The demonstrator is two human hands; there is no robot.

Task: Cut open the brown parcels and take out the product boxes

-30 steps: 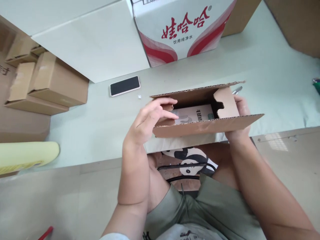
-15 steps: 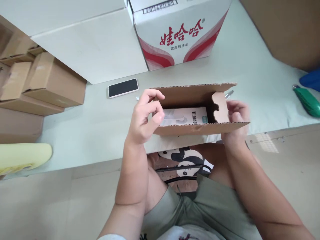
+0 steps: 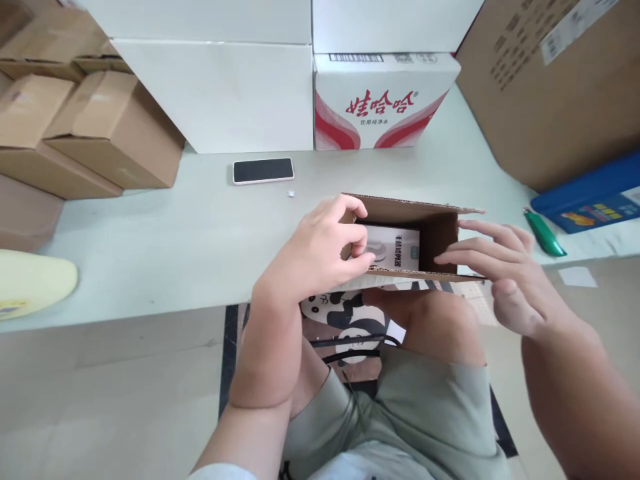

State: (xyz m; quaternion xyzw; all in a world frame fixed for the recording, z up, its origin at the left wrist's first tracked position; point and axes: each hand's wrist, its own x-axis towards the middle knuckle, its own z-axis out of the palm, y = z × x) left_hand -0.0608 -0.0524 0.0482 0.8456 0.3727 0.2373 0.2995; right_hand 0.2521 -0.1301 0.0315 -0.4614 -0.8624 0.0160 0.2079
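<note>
Lying inside carton (image 3: 415,208) at table (image 3: 175,233) edge: product box (image 3: 395,248), so loading judged done; top flaps not yet shut. L hand (image 3: 320,257) clenched on carton's left end flap. R hand (image 3: 500,273) slack, fingers laid flat vs right end, nothing gripped.

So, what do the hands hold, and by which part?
The left hand grips the open cardboard box at its left end; the right hand only touches its right end.

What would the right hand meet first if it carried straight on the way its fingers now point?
Probably the right end of the open cardboard box: the right hand points leftward, with its fingertips at that end. Past it lies the white carton inside. Depth is hard to judge.
</note>
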